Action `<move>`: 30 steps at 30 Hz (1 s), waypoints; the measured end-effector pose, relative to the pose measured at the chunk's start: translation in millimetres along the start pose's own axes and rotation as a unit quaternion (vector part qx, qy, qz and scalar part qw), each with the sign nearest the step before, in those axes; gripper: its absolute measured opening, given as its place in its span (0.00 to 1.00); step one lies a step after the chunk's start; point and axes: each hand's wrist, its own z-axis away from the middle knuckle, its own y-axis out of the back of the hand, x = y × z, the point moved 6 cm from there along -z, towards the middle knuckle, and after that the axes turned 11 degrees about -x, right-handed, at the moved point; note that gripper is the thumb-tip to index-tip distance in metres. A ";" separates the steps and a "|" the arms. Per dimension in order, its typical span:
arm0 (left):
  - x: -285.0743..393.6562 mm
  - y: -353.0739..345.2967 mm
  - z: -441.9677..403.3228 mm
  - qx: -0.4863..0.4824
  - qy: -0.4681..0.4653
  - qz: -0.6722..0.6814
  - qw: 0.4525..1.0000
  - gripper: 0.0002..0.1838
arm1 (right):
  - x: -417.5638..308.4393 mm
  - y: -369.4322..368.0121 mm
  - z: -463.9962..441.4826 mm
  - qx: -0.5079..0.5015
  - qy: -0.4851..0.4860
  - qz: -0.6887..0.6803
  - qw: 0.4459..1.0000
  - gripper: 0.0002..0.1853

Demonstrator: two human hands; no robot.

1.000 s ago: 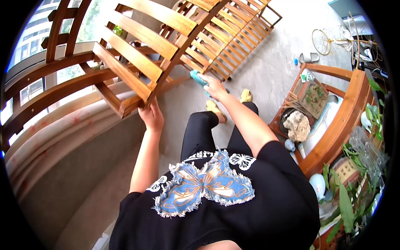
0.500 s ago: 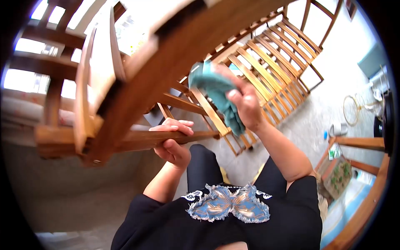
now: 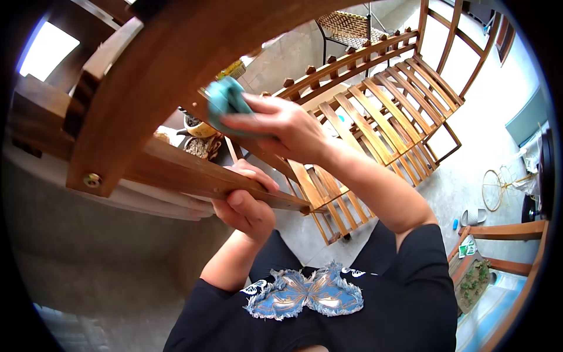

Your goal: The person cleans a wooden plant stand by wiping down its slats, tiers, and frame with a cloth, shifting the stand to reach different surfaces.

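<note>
My right hand (image 3: 284,126) is closed on a teal cloth (image 3: 224,100), bunched up and blurred by motion. The cloth is beside the edge of a thick curved wooden beam (image 3: 135,88); whether they touch, I cannot tell. Lower down, my left hand (image 3: 249,202) wraps round a straight wooden bar (image 3: 182,173), thumb on the near side and fingers over the top. This bar meets the curved beam at the left, near a metal bolt (image 3: 92,180).
Beyond my hands stands a slatted wooden bench frame (image 3: 381,114), with a woven chair (image 3: 346,26) behind it. A plant pot (image 3: 199,128) shows under the beam. To the right are a gold wire stand (image 3: 491,190), grey slippers (image 3: 472,217) and another wooden frame (image 3: 507,230).
My right hand has carried the cloth leftward to the curved beam. The view of the wooden frame has shifted and turned. My left hand still grips the bar.
</note>
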 end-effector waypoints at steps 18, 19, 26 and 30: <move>-12.5 2.1 2.2 0.051 0.006 0.024 0.998 0.26 | 71.2 -31.2 -68.3 -0.009 0.006 0.160 0.987 0.36; -12.1 1.5 1.1 0.049 0.009 0.026 0.998 0.26 | 73.2 -41.6 -50.1 0.028 0.034 0.187 0.981 0.40; -6.1 -0.9 -6.1 0.049 0.009 -0.016 0.999 0.27 | 111.3 -74.6 57.0 -0.237 -0.140 0.261 0.925 0.27; -4.6 -3.7 -7.1 0.069 0.018 -0.004 0.997 0.27 | 114.8 -73.5 68.1 -0.327 -0.213 0.267 0.881 0.18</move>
